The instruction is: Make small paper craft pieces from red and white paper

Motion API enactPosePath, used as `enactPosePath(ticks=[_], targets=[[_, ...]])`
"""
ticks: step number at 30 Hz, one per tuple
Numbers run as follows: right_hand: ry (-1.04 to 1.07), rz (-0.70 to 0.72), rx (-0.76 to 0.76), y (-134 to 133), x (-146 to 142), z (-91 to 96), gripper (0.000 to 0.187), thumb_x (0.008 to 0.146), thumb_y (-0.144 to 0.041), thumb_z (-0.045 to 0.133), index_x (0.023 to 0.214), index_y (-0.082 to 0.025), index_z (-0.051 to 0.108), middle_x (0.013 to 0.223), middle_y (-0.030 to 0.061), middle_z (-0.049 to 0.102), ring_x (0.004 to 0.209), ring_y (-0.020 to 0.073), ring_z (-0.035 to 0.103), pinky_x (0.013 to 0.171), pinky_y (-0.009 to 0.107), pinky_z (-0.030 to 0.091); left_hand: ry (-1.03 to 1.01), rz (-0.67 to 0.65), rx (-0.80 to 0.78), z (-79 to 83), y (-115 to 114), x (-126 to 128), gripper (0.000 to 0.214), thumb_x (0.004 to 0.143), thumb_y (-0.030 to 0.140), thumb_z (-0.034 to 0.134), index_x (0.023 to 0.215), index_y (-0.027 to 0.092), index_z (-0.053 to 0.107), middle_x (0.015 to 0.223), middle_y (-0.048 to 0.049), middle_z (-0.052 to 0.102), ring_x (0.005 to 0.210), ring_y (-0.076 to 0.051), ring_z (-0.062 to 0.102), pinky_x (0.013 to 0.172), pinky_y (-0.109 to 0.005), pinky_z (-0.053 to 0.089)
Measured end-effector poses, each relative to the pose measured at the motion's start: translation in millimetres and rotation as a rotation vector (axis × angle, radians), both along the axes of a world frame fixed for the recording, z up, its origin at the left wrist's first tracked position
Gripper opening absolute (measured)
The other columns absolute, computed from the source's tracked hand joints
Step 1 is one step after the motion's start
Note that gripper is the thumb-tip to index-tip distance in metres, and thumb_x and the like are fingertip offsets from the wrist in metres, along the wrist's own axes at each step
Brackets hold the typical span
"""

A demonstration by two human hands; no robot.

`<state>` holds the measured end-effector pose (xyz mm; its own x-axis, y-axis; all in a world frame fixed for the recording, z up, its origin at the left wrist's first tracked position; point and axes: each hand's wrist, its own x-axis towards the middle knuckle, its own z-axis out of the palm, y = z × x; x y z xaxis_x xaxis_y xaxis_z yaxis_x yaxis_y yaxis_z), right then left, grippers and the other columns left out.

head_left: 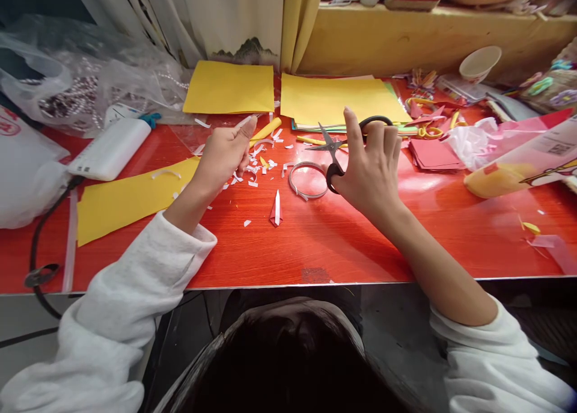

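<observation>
My right hand (372,157) holds a pair of scissors (332,145) with black handles, thumb in one loop and fingers at the other. The blades are spread and point left. My left hand (228,148) is closed in a pinch above the table; a thin pale sliver shows by the thumb, but I cannot tell whether it is held. White paper scraps (253,183) lie scattered beside that hand. Between my hands a double-sided tape roll (308,180) lies flat. Nearer to me sits a small folded red paper piece (276,210) with a white strip on it.
Yellow paper sheets (229,87) and a paper stack (342,97) line the back of the red table (270,256). A yellow strip (130,199) and white power bank (110,148) are left. Red paper squares (435,154), a paper cup (480,64) and plastic packaging (527,160) are right.
</observation>
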<state>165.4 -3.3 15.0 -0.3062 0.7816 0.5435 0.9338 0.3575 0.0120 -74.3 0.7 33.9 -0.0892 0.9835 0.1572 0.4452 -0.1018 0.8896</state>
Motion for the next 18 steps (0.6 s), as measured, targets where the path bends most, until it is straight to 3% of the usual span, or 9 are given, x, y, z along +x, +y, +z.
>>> enactPosePath(ticks=[4, 7, 9, 12, 18], targets=[[0.005, -0.002, -0.012, -0.5, -0.2, 0.9, 0.080, 0.074, -0.017, 0.048, 0.148, -0.018, 0.018, 0.114, 0.0169, 0.042, 0.111, 0.0385, 0.039, 0.084, 0.059, 0.035, 0.040, 0.007, 0.032, -1.0, 2.4, -2.4, 0.039, 0.088, 0.041, 0.051, 0.057, 0.018, 0.057, 0.042, 0.0035, 0.038, 0.038, -0.007, 0.033, 0.043, -0.024, 0.027], [-0.002, -0.011, -0.020, -0.7, -0.7, 1.5, 0.080, 0.074, -0.017, 0.048, 0.149, -0.017, 0.019, 0.114, 0.0172, 0.042, 0.111, 0.0385, 0.039, 0.085, 0.058, 0.035, -0.003, -0.008, 0.025, -4.7, 5.8, -2.6, 0.016, 0.084, 0.020, 0.056, 0.074, 0.017, 0.067, 0.057, 0.0009, 0.053, 0.049, -0.007, 0.049, 0.047, -0.021, 0.038], [-0.006, -0.014, -0.029, -0.5, -0.6, 1.6, 0.081, 0.074, -0.017, 0.048, 0.149, -0.016, 0.018, 0.115, 0.0176, 0.041, 0.112, 0.0387, 0.038, 0.086, 0.058, 0.035, -0.083, -0.026, 0.009, -7.0, 6.7, -1.5, 0.015, 0.082, 0.012, 0.054, 0.083, 0.015, 0.069, 0.072, -0.0027, 0.064, 0.062, -0.009, 0.060, 0.053, -0.020, 0.047], [0.001, -0.010, -0.033, 0.3, 0.2, 1.2, 0.082, 0.074, -0.017, 0.049, 0.149, -0.017, 0.016, 0.115, 0.0177, 0.041, 0.113, 0.0391, 0.037, 0.086, 0.058, 0.034, -0.156, -0.046, -0.014, -7.3, 5.6, 1.0, 0.016, 0.082, 0.014, 0.053, 0.089, 0.014, 0.068, 0.079, -0.0056, 0.067, 0.065, -0.012, 0.065, 0.053, -0.021, 0.051], [0.004, -0.007, -0.008, 0.8, 0.7, 0.4, 0.081, 0.075, -0.017, 0.048, 0.149, -0.019, 0.016, 0.114, 0.0172, 0.041, 0.111, 0.0388, 0.039, 0.084, 0.059, 0.035, -0.099, -0.043, -0.015, -1.3, 2.2, 0.5, 0.017, 0.086, 0.029, 0.053, 0.080, 0.016, 0.062, 0.062, -0.0008, 0.060, 0.038, -0.007, 0.051, 0.038, -0.021, 0.039]])
